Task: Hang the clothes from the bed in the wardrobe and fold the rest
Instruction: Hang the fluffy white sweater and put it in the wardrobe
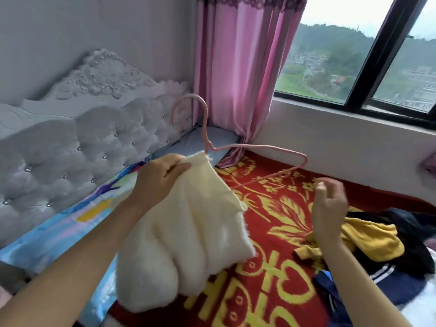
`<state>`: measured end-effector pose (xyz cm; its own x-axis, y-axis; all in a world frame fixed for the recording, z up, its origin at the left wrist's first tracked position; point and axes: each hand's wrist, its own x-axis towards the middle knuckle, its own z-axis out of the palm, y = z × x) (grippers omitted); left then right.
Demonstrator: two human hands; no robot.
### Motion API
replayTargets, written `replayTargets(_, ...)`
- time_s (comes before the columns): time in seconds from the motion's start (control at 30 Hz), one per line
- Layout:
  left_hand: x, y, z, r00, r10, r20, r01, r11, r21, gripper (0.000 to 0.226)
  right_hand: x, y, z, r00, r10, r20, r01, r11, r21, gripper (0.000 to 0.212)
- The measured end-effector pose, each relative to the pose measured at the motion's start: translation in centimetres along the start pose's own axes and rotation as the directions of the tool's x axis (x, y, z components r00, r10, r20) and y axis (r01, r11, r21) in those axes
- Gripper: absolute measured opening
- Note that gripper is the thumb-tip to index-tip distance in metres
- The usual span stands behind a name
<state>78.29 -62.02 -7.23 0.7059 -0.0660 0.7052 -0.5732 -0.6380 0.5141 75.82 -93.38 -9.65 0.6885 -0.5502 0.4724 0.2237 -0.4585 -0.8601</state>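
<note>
Two hands work above the bed [271, 232]: the left hand [160, 178] grips a cream fleece garment [184, 244] on a pink hanger [205, 123], and the right hand [329, 206], fingers [321, 186] loosely curled and empty, hovers near the clothes pile [377, 239] at right.

Fleece garment [184, 232]: plain cream-white. Hanger [259, 149]: pale pink. Blanket [271, 232]: red ground with yellow floral and character motifs. Crumpled top [368, 237]: mustard yellow. Dark clothing [410, 232]: navy with white stripes. Curtain [238, 67]: pink with purple lace-pattern trim. Headboard [70, 142]: silver-grey. Sheet [59, 232]: blue with a multicoloured print.
</note>
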Motion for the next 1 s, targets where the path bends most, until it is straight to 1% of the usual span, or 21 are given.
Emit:
replayTargets(0.03, 0.3, 0.4, -0.2, 1.000, 0.004, -0.011, -0.004, 1.000, -0.001, 0.034, -1.2, 0.9, 0.5, 0.986, -0.007, 0.164, 0.023, 0.996, -0.091, 0.012)
replayTargets(0.1, 0.9, 1.3, -0.4, 0.999, 0.004, -0.039, -0.004, 1.000, 0.006, 0.033, -4.2, 1.8, 2.2, 0.845, -0.108, 0.524, 0.210, 0.968, -0.140, 0.014)
replayTargets(0.13, 1.1, 1.8, -0.5, 0.999, 0.002, -0.055, -0.002, 1.000, 0.008, 0.032, -5.4, 1.8, 2.9, 0.772, -0.164, 0.614, 0.270, 0.959, -0.083, 0.027)
replayTargets(0.17, 1.4, 2.2, -0.6, 0.998, 0.003, -0.070, -0.002, 1.000, 0.011, 0.031, -6.0, 1.6, 3.7, 0.731, -0.212, 0.648, 0.295, 0.955, -0.020, 0.042)
replayTargets(0.2, 1.5, 2.6, -0.7, 0.997, 0.005, -0.080, -0.004, 1.000, 0.018, 0.031, -6.2, 1.3, 4.4, 0.726, -0.236, 0.646, 0.283, 0.959, 0.032, 0.052)
replayTargets(0.23, 1.6, 2.9, -0.9, 0.996, 0.007, -0.087, -0.005, 1.000, 0.027, 0.030, -6.1, 0.9, 5.1, 0.736, -0.250, 0.629, 0.276, 0.959, 0.058, 0.053)
replayTargets(0.27, 1.6, 3.2, -1.0, 0.996, 0.010, -0.091, -0.007, 0.999, 0.040, 0.031, -6.0, 0.6, 5.6, 0.745, -0.268, 0.611, 0.283, 0.956, 0.075, 0.044)
replayTargets(0.33, 1.5, 3.1, -1.4, 0.995, 0.007, -0.101, -0.002, 0.999, 0.054, 0.032, -5.8, 0.3, 5.9, 0.753, -0.327, 0.571, 0.347, 0.935, 0.078, 0.009)
replayTargets(0.37, 1.3, 2.9, -1.6, 0.994, -0.004, -0.113, 0.010, 0.999, 0.051, 0.033, -5.7, 0.4, 5.6, 0.747, -0.363, 0.556, 0.380, 0.921, 0.091, 0.004)
replayTargets(0.5, 0.2, 0.8, -3.1, 0.978, -0.093, -0.189, 0.101, 0.994, 0.032, 0.038, -4.8, 0.2, 2.7, 0.681, -0.554, 0.479, 0.506, 0.829, 0.239, 0.017)
replayTargets(0.53, -0.2, 0.3, -3.4, 0.972, -0.128, -0.198, 0.134, 0.991, 0.016, 0.036, -4.8, -0.2, 1.9, 0.665, -0.557, 0.498, 0.455, 0.831, 0.321, 0.014)
replayTargets(0.6, -0.8, -0.5, -3.5, 0.962, -0.187, -0.201, 0.188, 0.982, -0.014, 0.023, -4.9, -2.1, 0.7, 0.621, -0.485, 0.616, 0.163, 0.848, 0.504, 0.018)
replayTargets(0.67, -1.1, -0.8, -3.4, 0.954, -0.218, -0.207, 0.214, 0.976, -0.042, 0.015, -4.9, -3.9, -0.3, 0.512, -0.465, 0.723, -0.082, 0.811, 0.580, 0.028)
replayTargets(0.73, -1.1, -1.0, -3.6, 0.944, -0.240, -0.225, 0.229, 0.971, -0.074, 0.015, -4.3, -5.6, -1.1, 0.364, -0.501, 0.785, -0.171, 0.792, 0.586, 0.017)
replayTargets(0.77, -1.1, -1.1, -3.7, 0.942, -0.245, -0.229, 0.232, 0.969, -0.079, 0.017, -3.9, -6.2, -1.5, 0.306, -0.465, 0.831, -0.146, 0.839, 0.524, 0.016)
replayTargets(0.8, -1.1, -1.3, -3.9, 0.941, -0.242, -0.238, 0.232, 0.970, -0.073, 0.018, -3.4, -6.6, -1.8, 0.263, -0.402, 0.877, -0.047, 0.903, 0.428, 0.021)
replayTargets(0.83, -1.3, -1.6, -4.1, 0.939, -0.238, -0.249, 0.231, 0.971, -0.057, 0.019, -3.0, -6.8, -2.2, 0.239, -0.333, 0.912, 0.131, 0.942, 0.309, 0.028)
replayTargets(0.87, -1.7, -1.9, -4.5, 0.939, -0.226, -0.258, 0.225, 0.974, -0.031, 0.019, -2.6, -6.6, -2.7, 0.227, -0.305, 0.925, 0.361, 0.908, 0.211, 0.030)
replayTargets(0.9, -2.3, -2.1, -4.8, 0.940, -0.210, -0.269, 0.217, 0.976, -0.004, 0.020, -2.2, -6.3, -3.3, 0.226, -0.353, 0.908, 0.574, 0.802, 0.169, 0.031)
replayTargets(0.93, -3.0, -2.5, -5.2, 0.943, -0.174, -0.284, 0.195, 0.980, 0.047, 0.021, -1.9, -6.3, -4.2, 0.217, -0.445, 0.868, 0.716, 0.678, 0.168, 0.031)
replayTargets(1.0, -4.3, -3.3, -5.7, 0.957, -0.016, -0.289, 0.089, 0.966, 0.243, 0.036, -1.3, -6.8, -6.2, 0.188, -0.588, 0.787, 0.841, 0.510, 0.180, 0.033)
